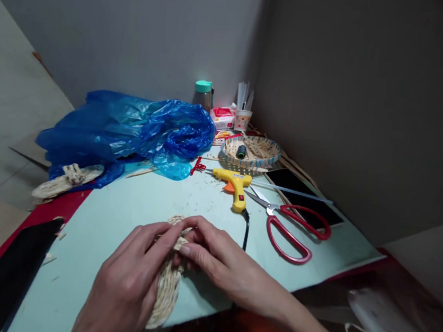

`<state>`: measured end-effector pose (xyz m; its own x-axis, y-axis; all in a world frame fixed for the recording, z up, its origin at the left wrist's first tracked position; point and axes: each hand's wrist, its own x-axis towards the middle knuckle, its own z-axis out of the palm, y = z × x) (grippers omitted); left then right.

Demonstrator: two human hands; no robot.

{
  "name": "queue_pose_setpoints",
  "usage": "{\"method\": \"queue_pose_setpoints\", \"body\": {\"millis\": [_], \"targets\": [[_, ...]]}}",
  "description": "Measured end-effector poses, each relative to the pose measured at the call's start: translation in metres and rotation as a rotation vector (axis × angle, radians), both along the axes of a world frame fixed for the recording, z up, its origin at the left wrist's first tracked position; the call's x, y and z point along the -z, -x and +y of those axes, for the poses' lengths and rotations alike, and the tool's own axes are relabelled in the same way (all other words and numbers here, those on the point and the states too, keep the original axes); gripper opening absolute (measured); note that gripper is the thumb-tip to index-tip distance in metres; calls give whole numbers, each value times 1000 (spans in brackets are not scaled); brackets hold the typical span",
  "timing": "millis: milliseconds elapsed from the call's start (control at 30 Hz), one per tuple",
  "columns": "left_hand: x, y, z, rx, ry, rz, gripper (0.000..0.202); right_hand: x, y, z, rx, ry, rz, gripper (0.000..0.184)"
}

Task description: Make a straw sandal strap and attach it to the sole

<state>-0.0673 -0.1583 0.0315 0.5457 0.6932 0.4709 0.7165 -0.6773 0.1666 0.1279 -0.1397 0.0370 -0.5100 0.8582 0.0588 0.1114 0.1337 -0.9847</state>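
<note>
A long, pale woven straw slipper [165,298] lies at the table's near edge, its rows of braid running lengthwise. My left hand [129,275] wraps over its left side, fingers closed on the weave. From the right, my right hand [207,252] pinches a short strip of straw [180,243] across its upper part between thumb and fingers. Both hands meet there, so the middle of the slipper is partly hidden. Beyond them rest a yellow glue gun [237,185] with a black cord and large red-handled scissors [289,224], blades parted.
A blue plastic bag [130,126] spreads over the back left, with another straw slipper [68,180] beside it. Farther back are a shallow basket [226,158] with a dark thread spool [241,152], a cup of glue sticks [243,120] and a green-lidded bottle [203,95]. Walls close the corner.
</note>
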Motion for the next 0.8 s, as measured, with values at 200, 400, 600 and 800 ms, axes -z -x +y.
{"method": "queue_pose_setpoints", "body": {"millis": [200,400,600,800], "targets": [[5,7,2,-17,-29,41,44,0,-14,-11,-12,-37,-171,28],[0,6,3,-7,0,86,42,-6,-13,-16,15,-240,-458,17],[-2,3,0,-62,62,36,40,-12,-7,-11,45,-419,-642,14],[4,6,-5,-243,-2,-92,41,-8,-6,-12,36,-445,-650,20]]}}
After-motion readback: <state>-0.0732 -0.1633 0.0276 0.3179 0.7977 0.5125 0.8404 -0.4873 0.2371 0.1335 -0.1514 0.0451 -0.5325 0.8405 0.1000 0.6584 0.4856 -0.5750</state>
